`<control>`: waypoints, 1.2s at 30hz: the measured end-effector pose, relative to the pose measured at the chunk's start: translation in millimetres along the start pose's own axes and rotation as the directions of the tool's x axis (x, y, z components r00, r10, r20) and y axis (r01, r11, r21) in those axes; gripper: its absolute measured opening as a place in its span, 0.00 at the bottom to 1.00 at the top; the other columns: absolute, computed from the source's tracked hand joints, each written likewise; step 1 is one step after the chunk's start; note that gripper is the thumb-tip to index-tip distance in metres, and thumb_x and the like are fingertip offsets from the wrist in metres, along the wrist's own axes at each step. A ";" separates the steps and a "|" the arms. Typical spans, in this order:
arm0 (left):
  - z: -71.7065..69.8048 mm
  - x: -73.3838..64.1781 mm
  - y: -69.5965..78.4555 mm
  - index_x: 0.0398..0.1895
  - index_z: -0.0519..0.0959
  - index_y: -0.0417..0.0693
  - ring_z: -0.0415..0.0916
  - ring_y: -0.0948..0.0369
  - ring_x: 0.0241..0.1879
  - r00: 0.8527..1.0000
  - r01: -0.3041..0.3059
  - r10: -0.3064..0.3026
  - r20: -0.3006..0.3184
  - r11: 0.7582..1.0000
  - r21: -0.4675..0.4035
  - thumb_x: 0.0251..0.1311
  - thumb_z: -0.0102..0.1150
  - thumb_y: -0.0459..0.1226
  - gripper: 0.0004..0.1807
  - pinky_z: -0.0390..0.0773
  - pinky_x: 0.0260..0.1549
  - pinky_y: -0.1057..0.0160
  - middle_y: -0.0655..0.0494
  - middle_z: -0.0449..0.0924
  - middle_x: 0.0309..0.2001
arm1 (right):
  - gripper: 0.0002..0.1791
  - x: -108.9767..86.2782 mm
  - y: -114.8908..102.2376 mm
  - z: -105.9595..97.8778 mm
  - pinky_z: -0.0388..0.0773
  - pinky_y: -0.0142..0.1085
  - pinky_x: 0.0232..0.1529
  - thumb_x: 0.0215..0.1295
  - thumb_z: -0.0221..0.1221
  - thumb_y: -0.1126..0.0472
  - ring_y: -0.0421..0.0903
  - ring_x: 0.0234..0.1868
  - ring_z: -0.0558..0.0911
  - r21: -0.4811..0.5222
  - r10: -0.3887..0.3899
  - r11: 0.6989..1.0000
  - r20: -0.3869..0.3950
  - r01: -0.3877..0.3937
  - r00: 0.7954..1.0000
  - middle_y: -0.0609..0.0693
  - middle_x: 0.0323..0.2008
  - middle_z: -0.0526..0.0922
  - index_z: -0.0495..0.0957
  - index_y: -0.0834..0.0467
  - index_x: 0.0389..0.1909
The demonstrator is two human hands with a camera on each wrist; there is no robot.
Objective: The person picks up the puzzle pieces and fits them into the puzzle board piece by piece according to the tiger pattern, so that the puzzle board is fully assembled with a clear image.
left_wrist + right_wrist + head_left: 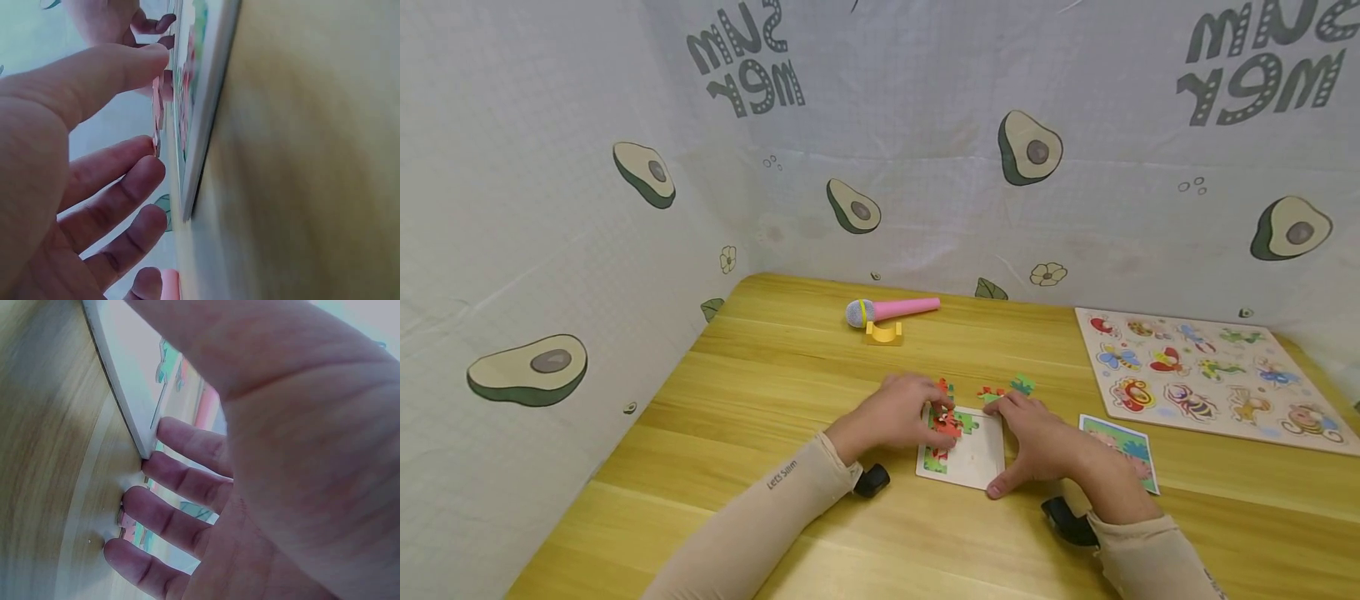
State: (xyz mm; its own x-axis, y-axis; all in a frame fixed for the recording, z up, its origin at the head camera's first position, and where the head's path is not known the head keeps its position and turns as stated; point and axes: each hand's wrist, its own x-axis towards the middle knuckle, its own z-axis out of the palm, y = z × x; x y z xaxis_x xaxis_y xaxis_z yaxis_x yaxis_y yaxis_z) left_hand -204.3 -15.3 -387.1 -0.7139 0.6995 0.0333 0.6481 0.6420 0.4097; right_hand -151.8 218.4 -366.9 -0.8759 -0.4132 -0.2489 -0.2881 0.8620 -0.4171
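Left hand: I pinched a red puzzle piece over the tray | Right hand: fingers apart, I touched its edge.

Item 1: cloth backdrop, left group of lettering. Grey, dotted capitals and small letters in two lines, "sum" above "mer", in mirror writing; the upper line runs to the picture's top edge.

Item 2: same cloth, right group of lettering. Same word, "sum" over "mer", likewise reversed; partly cropped at the top and right edges.

Item 3: left beige sleeve. Small dark print near the cuff, reading "Lets Slim".

Item 4: right beige sleeve. Small dark print at the lower edge, cropped; full wording illegible.
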 end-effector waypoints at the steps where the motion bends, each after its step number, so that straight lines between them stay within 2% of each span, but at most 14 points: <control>1: 0.7 0.0 1.5 0.53 0.85 0.57 0.73 0.66 0.51 1.000 0.000 0.000 0.005 1.000 0.014 0.54 0.72 0.57 0.26 0.66 0.49 0.57 0.68 0.80 0.47 | 0.62 -0.1 -0.1 0.0 0.63 0.65 0.61 0.31 0.79 0.32 0.67 0.64 0.65 0.000 0.000 1.000 0.000 0.000 1.000 0.61 0.59 0.69 0.69 0.64 0.64; 4: 2.0 -0.7 6.4 0.54 0.85 0.57 0.73 0.66 0.50 1.000 -0.001 0.000 0.024 0.999 0.033 0.54 0.73 0.58 0.27 0.66 0.47 0.58 0.67 0.80 0.48 | 0.61 -0.2 0.1 -0.1 0.63 0.65 0.61 0.31 0.79 0.32 0.67 0.64 0.65 0.001 -0.007 1.000 -0.005 0.007 1.000 0.61 0.59 0.69 0.69 0.64 0.64; 9: 2.8 -2.9 13.3 0.55 0.85 0.57 0.71 0.67 0.44 0.998 -0.015 0.013 0.058 0.999 0.034 0.54 0.73 0.58 0.28 0.65 0.44 0.59 0.68 0.79 0.44 | 0.60 -0.2 0.3 0.0 0.63 0.64 0.62 0.32 0.79 0.32 0.67 0.63 0.65 0.000 -0.027 1.000 -0.014 0.027 1.000 0.59 0.58 0.69 0.69 0.64 0.63; 16: 6.6 -4.0 16.8 0.56 0.84 0.58 0.72 0.62 0.54 0.998 -0.010 0.006 0.069 0.998 0.054 0.55 0.71 0.60 0.29 0.68 0.50 0.56 0.63 0.79 0.55 | 0.60 -0.1 0.1 0.4 0.63 0.64 0.62 0.31 0.79 0.32 0.66 0.63 0.66 0.008 -0.016 1.000 -0.011 0.016 1.000 0.59 0.58 0.69 0.69 0.64 0.63; 20: 8.3 -3.9 16.7 0.57 0.84 0.60 0.71 0.60 0.57 0.998 -0.011 0.006 0.070 0.998 0.070 0.55 0.70 0.61 0.29 0.68 0.52 0.55 0.62 0.78 0.56 | 0.61 -0.3 0.1 0.5 0.63 0.64 0.62 0.31 0.79 0.32 0.66 0.63 0.66 0.005 -0.014 1.000 -0.012 0.014 1.000 0.59 0.58 0.70 0.69 0.64 0.63; 27: 8.3 -3.7 16.4 0.56 0.84 0.60 0.72 0.62 0.51 0.998 -0.026 0.021 0.067 0.996 0.082 0.55 0.70 0.60 0.28 0.69 0.49 0.57 0.63 0.78 0.52 | 0.61 -0.9 0.3 -0.1 0.63 0.64 0.62 0.32 0.79 0.32 0.66 0.64 0.65 0.005 -0.020 1.000 -0.014 0.020 1.000 0.59 0.58 0.70 0.69 0.64 0.63; 36: 10.3 -3.4 16.9 0.54 0.85 0.62 0.72 0.63 0.49 0.998 -0.038 0.029 0.064 0.991 0.129 0.54 0.70 0.62 0.28 0.70 0.46 0.59 0.65 0.78 0.49 | 0.61 -0.7 -0.3 0.1 0.63 0.64 0.62 0.31 0.79 0.32 0.66 0.64 0.65 0.007 -0.005 1.000 -0.005 0.005 1.000 0.59 0.58 0.70 0.69 0.64 0.63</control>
State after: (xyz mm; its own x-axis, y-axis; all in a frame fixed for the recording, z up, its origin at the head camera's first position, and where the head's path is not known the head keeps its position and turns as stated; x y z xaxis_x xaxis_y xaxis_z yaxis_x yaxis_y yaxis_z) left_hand -188.2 -3.6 -389.7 -0.6760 0.7368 -0.0131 0.7032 0.6503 0.2876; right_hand -151.1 218.4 -366.7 -0.8766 -0.4156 -0.2424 -0.2896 0.8581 -0.4240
